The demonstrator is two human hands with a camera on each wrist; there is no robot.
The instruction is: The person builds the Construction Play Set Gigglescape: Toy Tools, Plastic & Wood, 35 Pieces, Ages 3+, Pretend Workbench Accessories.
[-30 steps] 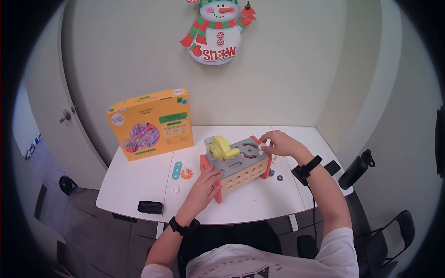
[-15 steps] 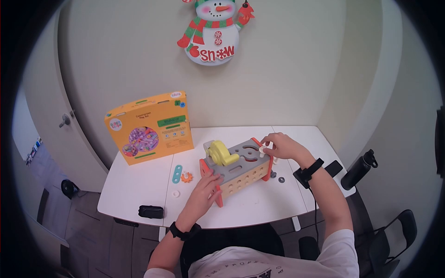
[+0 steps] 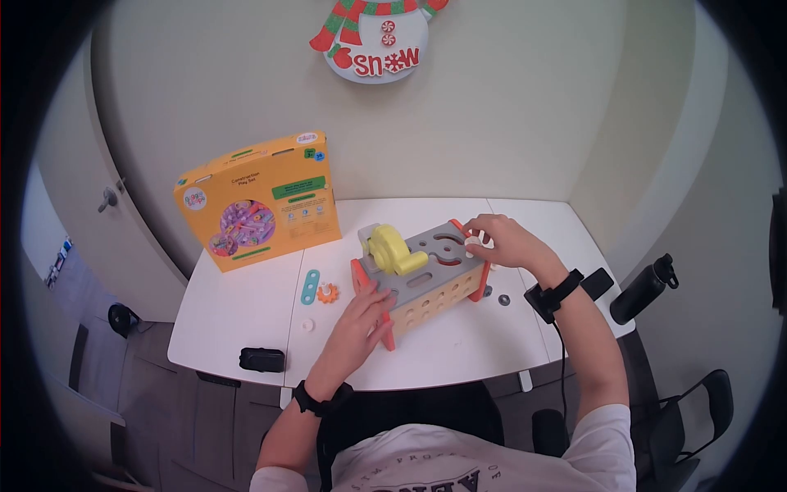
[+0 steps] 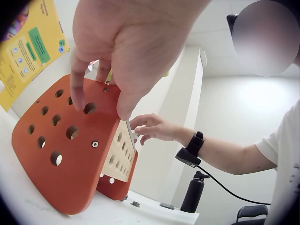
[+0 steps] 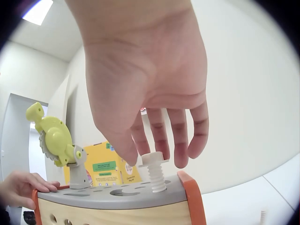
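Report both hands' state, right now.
Left hand: open, resting on one end of the toy workbench.
Right hand: open, loosely about the head of the white screw; touch cannot be told.

White screw (image 5: 155,177) (threads showing) stands seemingly in the grey benchtop (image 5: 112,200).

A snowman sign (image 3: 377,51) lettered "snow" hangs on the pale wall (image 3: 516,107) over a white table (image 3: 443,353), where we see a yellow box (image 3: 283,234) marked "Construction Play Set" standing at the back left. Nearer the front edge we find a small black case (image 3: 262,359); a black bottle (image 3: 641,291) stands at the right corner, a black chair (image 3: 719,399) beyond, a door (image 3: 70,123) far left.
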